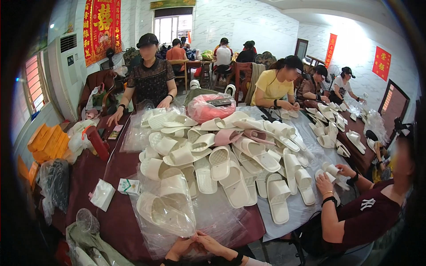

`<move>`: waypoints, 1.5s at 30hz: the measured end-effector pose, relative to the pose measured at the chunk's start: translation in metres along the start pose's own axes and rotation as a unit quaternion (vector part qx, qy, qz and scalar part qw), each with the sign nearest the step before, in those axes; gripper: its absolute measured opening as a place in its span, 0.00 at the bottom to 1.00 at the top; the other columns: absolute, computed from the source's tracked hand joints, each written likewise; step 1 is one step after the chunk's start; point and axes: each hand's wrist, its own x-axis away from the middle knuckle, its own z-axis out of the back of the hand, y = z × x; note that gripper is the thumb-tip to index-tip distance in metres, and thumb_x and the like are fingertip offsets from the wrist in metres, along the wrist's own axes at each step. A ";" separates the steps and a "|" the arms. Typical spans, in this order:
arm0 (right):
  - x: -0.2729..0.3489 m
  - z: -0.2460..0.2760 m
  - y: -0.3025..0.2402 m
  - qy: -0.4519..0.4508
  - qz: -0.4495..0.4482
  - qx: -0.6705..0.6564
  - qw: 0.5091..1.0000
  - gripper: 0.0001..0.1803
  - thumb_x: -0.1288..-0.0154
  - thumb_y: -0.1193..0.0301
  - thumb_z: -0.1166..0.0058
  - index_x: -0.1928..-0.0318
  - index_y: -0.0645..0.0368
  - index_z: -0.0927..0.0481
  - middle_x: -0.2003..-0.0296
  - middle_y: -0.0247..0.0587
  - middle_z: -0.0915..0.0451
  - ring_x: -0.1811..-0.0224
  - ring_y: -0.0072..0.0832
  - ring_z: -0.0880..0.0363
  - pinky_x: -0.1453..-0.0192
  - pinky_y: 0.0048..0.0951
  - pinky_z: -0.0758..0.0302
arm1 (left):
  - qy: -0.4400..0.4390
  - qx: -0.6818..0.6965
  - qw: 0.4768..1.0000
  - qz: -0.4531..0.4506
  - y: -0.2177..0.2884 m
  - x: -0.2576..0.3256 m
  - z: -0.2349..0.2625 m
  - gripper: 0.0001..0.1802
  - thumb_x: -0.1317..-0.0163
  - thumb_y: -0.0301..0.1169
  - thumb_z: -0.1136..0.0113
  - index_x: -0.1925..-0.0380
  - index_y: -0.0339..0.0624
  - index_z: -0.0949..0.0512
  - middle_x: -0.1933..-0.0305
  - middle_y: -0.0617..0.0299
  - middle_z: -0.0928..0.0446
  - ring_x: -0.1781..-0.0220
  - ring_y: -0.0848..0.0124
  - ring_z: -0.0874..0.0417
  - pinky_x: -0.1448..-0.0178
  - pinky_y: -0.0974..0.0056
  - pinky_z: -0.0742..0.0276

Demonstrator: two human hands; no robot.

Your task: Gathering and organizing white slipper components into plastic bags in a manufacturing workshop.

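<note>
White-walled and crowded, the room holds several people seated around a long worktop (102,177) covered in dark maroon cloth; red banners hang on the walls. From my remote seat I see both hands at the bottom edge of the head view; my left hand (181,246) and right hand (208,243) meet at the lower corner of a clear thin plastic bag (171,208) that holds a pair of cream-white foam slippers (165,212). Each grip is pressed together on the film, fingertips pinching the bag's mouth just beside one another; the bagged pair lies on the near edge of the worktop, directly in front of me.

Beyond it a loose heap of cream-white slippers (230,155) spreads across the middle, with 1 pale pink slipper (226,136) among them and a pink plastic bag (208,108) further back. A small white and green carton (128,186) sits left of my bag, next to a folded white packet (103,194). At my right, a co-worker in a dark maroon shirt (364,217) handles another slipper.

My judgement on risks: the film is thin and slippery, so a pinch taken too near the corner could slide off and let the mouth gape; the bag sits close to the worktop's edge, so a tug toward me could drag the pair off onto the floor; pulling hard could also tear the film.
</note>
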 end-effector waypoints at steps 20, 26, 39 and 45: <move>0.014 -0.021 -0.016 0.125 0.166 0.508 0.836 0.20 0.33 0.52 0.55 0.64 0.55 0.21 0.78 0.42 0.23 0.78 0.38 0.23 0.73 0.36 0.27 | 0.040 -0.079 0.995 -0.034 0.004 0.001 -0.010 0.16 0.33 0.35 0.53 0.59 0.31 0.26 0.56 0.54 0.24 0.63 0.70 0.24 0.57 0.68 0.25; 0.008 -0.005 -0.003 0.177 0.296 0.557 0.756 0.15 0.39 0.55 0.46 0.67 0.54 0.19 0.79 0.44 0.23 0.78 0.43 0.23 0.74 0.38 0.27 | 0.057 -0.135 0.989 -0.024 0.000 -0.002 -0.007 0.14 0.35 0.33 0.50 0.60 0.30 0.27 0.55 0.51 0.25 0.53 0.65 0.24 0.47 0.63 0.27; 0.006 0.013 0.011 0.112 0.327 0.484 0.804 0.18 0.32 0.56 0.58 0.62 0.55 0.20 0.65 0.44 0.19 0.62 0.45 0.21 0.60 0.37 0.25 | 0.155 -0.047 0.986 -0.032 0.022 -0.003 -0.061 0.12 0.34 0.32 0.52 0.70 0.35 0.25 0.59 0.58 0.22 0.57 0.72 0.24 0.51 0.69 0.28; 0.005 0.014 0.019 0.160 0.355 0.490 0.780 0.21 0.31 0.54 0.63 0.60 0.56 0.23 0.69 0.44 0.20 0.66 0.47 0.21 0.64 0.41 0.25 | 0.127 -0.248 0.931 -0.238 0.034 0.012 -0.098 0.10 0.37 0.25 0.56 0.72 0.34 0.25 0.60 0.54 0.22 0.54 0.68 0.24 0.47 0.64 0.29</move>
